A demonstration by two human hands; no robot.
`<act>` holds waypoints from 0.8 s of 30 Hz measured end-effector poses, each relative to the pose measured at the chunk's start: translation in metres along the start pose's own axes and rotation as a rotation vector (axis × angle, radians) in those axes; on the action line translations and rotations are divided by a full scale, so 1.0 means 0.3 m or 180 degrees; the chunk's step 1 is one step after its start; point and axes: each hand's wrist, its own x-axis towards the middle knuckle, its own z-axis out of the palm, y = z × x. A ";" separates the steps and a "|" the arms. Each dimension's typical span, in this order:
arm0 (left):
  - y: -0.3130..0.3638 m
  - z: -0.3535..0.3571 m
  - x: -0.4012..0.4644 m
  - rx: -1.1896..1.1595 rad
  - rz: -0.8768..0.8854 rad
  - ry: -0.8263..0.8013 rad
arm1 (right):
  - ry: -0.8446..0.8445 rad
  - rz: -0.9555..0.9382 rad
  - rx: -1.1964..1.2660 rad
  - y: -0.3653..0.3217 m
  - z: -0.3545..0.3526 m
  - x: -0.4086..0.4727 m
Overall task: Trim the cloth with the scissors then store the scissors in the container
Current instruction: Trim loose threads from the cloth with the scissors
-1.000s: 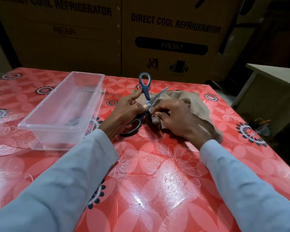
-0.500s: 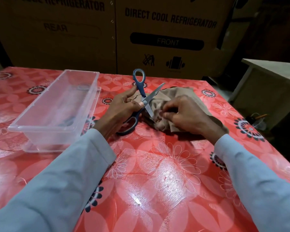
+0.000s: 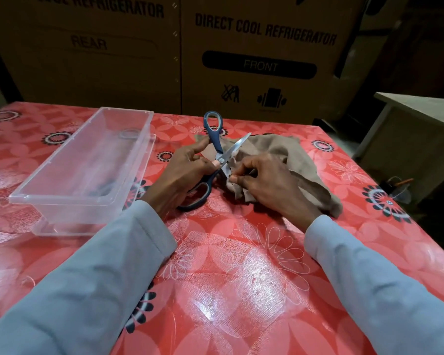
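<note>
At mid-counter (image 3: 241,278), beside the clear container (image 3: 82,170): scissors (image 3: 217,160) gripped in the left hand (image 3: 182,175), blades spread wide, one tip up over the brown cloth (image 3: 285,155), upper handle loop free. Right hand (image 3: 269,180) pinching the cloth's near edge, now drawn closer against the lower blade than a second ago. Probably lining up a cut; trimming not finished, storing not begun. Container just left of the hands, seemingly resting on its lid; apparently nothing inside, though glare hides part of the bottom.
</note>
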 end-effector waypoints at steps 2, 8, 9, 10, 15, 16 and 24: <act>0.003 0.000 -0.001 -0.0028 -0.0019 -0.0012 | -0.0272 0.0100 -0.0233 0.002 -0.023 -0.025; 0.006 -0.005 -0.004 -0.0053 -0.0021 -0.0057 | -0.0898 0.0278 -0.0346 0.021 -0.097 -0.047; 0.006 -0.004 -0.005 -0.0028 -0.0027 -0.0064 | -0.0987 0.0364 -0.0099 0.030 -0.111 -0.040; 0.007 -0.003 -0.007 -0.0009 -0.0027 -0.0076 | -0.0948 0.0488 0.0210 0.038 -0.122 -0.033; 0.016 0.003 -0.012 -0.0096 -0.0019 -0.0040 | 0.0682 0.0729 0.0840 0.041 -0.054 0.010; 0.017 0.003 -0.011 -0.0105 -0.0017 -0.0031 | 0.0768 0.0644 0.0713 0.028 -0.031 0.010; 0.028 0.005 -0.017 -0.0352 -0.0094 0.0057 | 0.0741 -0.0229 -0.0063 0.095 -0.145 -0.018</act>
